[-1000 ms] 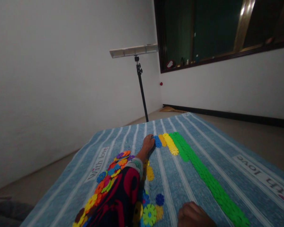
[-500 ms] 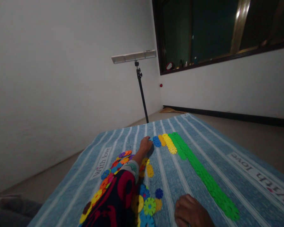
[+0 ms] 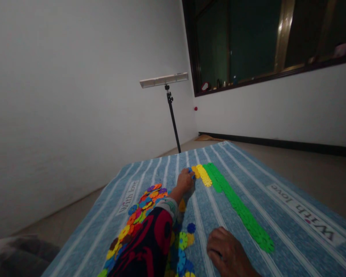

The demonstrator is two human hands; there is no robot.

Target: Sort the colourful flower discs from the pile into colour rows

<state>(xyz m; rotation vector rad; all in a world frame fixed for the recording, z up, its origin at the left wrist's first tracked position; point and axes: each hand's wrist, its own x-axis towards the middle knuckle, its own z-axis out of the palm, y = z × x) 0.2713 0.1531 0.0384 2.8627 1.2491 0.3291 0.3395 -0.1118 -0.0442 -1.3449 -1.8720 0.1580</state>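
Observation:
My left hand [image 3: 185,181] reaches forward over a blue striped mat [image 3: 279,234], its fingers curled down on small blue flower-shaped discs [image 3: 190,171] at the left end of a set of colour rows. Beside them lie a short orange row [image 3: 195,171], a yellow row [image 3: 204,176] and long green rows [image 3: 242,213]. My right hand [image 3: 224,251] rests curled on the mat near the bottom edge; whatever is inside it is hidden. A patterned red and black sleeve [image 3: 150,242] covers my left arm.
A heap of loose mixed-colour discs [image 3: 140,209] lies left of my arm, with more discs [image 3: 184,240] under it. A light bar on a black stand [image 3: 173,115] stands in the corner. A dark window [image 3: 262,38] is at the right wall. Bare floor surrounds the mat.
My left hand has shifted slightly right onto the blue discs, now hiding most of them. My right hand has come further into view, and the camera has tilted down a little.

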